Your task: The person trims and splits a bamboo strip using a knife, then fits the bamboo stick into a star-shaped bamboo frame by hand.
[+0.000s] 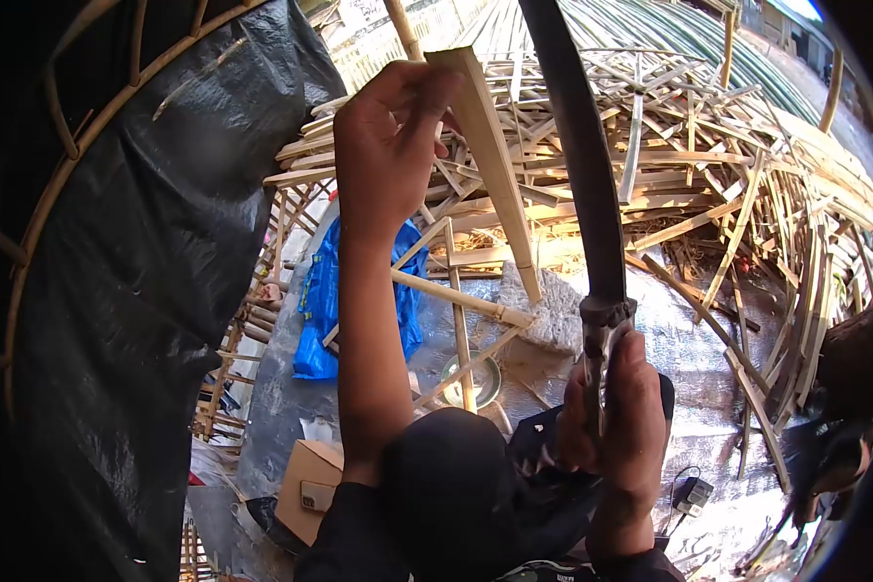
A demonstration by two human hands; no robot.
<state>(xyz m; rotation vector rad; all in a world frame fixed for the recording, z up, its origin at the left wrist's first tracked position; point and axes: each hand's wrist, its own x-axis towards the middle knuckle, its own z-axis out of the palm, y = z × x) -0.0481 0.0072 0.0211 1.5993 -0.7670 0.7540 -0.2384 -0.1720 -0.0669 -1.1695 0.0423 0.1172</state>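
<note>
My left hand (393, 145) is raised, its fingers closed round the top of a split bamboo strip (495, 165). The strip stands slightly tilted, its lower end at a rough grey stone block (558, 315). In my right hand (630, 417) is the handle of a machete (590, 165). Its long dark blade points upward, just right of the strip and apart from it. Thin bamboo poles (461, 335) cross left of the block, above a round bowl (482, 381).
A heap of split bamboo (669, 165) spreads behind the block. Black sheeting (136, 320) hangs on the left from a bent pole. A blue plastic bag (325, 325), a cardboard box (306, 470) and a small dark device with a cable (694, 495) lie around me.
</note>
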